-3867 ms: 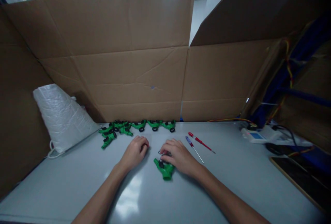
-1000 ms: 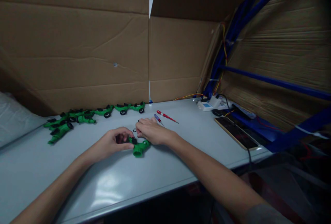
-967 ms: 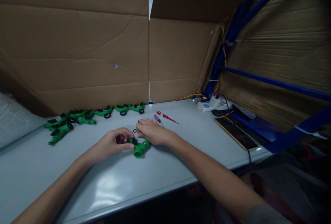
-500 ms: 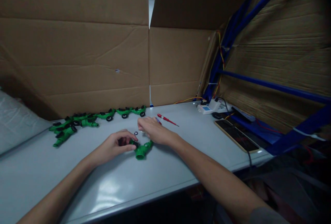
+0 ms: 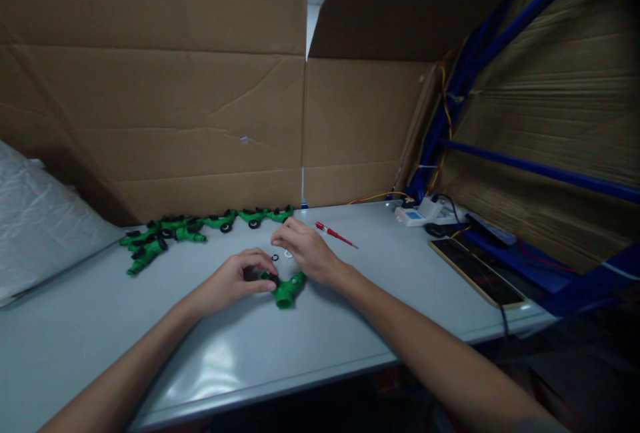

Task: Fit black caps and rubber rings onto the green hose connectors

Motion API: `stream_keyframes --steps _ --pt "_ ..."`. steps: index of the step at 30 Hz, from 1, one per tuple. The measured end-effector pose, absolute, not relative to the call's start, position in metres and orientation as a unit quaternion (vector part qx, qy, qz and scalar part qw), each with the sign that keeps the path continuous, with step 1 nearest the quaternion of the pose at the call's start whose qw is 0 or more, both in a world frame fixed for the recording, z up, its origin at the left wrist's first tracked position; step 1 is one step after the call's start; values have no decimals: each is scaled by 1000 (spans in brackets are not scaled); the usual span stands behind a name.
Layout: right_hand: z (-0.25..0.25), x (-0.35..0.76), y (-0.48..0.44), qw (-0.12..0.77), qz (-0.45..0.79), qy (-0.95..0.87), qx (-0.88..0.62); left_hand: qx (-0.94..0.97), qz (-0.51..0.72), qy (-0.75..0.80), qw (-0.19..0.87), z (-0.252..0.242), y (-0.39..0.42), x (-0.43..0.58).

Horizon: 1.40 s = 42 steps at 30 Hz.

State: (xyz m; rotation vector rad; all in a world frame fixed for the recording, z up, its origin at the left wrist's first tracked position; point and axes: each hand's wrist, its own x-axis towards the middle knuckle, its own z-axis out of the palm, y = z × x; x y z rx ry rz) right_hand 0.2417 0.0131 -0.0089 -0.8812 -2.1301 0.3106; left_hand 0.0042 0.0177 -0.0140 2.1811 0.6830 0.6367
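A green Y-shaped hose fitting (image 5: 285, 294) with a black part on its left arm lies on the table in front of me. My left hand (image 5: 243, 279) has its thumb and fingers closed around that black end. Just above the fitting, my right hand (image 5: 306, 251) is bent with its fingertips together; whatever they pinch is hidden. A small black ring (image 5: 275, 257) lies between the hands. Close under my right fingers is a small white ring (image 5: 288, 254). Behind the right hand rests a red screwdriver (image 5: 336, 235), its tip pointing right.
Several green fittings (image 5: 190, 233) with black parts line the back left of the table (image 5: 280, 359). A white bag (image 5: 50, 226) stands at the far left. On the right are a phone-like slab (image 5: 475, 271), a white power strip (image 5: 415, 213) and cables. Cardboard (image 5: 200, 86) walls the back.
The view has turned slightly left, so everything sits further right. My right hand has lifted a little off the tabletop, and the white ring shows below it. The left hand keeps its hold.
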Motion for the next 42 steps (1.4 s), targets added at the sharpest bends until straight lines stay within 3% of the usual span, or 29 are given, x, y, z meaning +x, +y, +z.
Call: stream_keyframes --steps 11,23,42 --pt "-2 240 -3 336 275 -847 -306 802 235 317 447 -24 23 -2" --pt "-2 238 -4 300 216 -892 -261 807 225 325 438 -30 28 -7" --pt "-6 239 -1 308 252 -878 -266 790 229 330 463 -24 22 -4"
